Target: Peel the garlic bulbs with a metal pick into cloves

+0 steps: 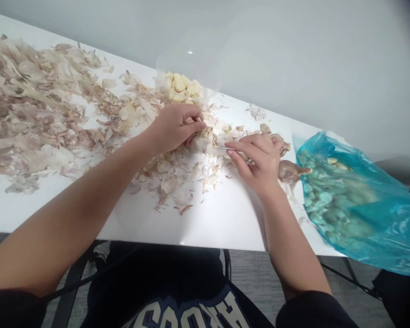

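Observation:
In the head view, my left hand point(177, 125) is closed on a partly peeled garlic bulb point(205, 140) at the middle of the white table; its fingers cover part of the bulb. My right hand point(258, 157) grips a thin metal tool point(220, 147), whose slim tip points left at the bulb. Whether it is a knife blade I cannot tell. A whole garlic bulb point(292, 171) lies beside my right hand, and others are partly hidden behind it. Peeled garlic cloves point(182, 86) sit in a clear container or bag beyond my left hand.
A wide heap of garlic skins point(37, 109) covers the table's left side, and loose skin scraps point(171, 182) lie near my hands. A blue plastic bag point(355, 205) with garlic cloves inside hangs over the right front edge. A grey wall point(276, 54) borders the white table point(218, 223) at the back.

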Motion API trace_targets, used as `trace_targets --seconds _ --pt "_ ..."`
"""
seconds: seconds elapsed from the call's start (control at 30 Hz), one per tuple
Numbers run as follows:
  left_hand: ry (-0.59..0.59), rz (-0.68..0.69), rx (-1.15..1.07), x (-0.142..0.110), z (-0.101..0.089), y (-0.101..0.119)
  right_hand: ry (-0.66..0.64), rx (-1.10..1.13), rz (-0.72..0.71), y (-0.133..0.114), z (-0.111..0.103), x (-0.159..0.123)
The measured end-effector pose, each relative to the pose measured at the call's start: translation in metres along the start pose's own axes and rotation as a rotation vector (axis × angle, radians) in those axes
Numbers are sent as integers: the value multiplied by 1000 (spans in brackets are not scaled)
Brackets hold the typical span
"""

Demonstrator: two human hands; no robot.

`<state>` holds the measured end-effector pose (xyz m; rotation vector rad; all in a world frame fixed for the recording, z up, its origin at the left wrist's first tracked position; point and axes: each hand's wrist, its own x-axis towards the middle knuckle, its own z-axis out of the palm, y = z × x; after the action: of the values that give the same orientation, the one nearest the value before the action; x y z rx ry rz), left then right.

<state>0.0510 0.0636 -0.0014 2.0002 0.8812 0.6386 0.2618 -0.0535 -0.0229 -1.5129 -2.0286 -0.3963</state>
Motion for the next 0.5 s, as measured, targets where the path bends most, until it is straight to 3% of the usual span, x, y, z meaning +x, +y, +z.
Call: trace_targets --seconds 0.5 --pt "-26 86 50 -1 3 5 -86 61 22 -1 0 4"
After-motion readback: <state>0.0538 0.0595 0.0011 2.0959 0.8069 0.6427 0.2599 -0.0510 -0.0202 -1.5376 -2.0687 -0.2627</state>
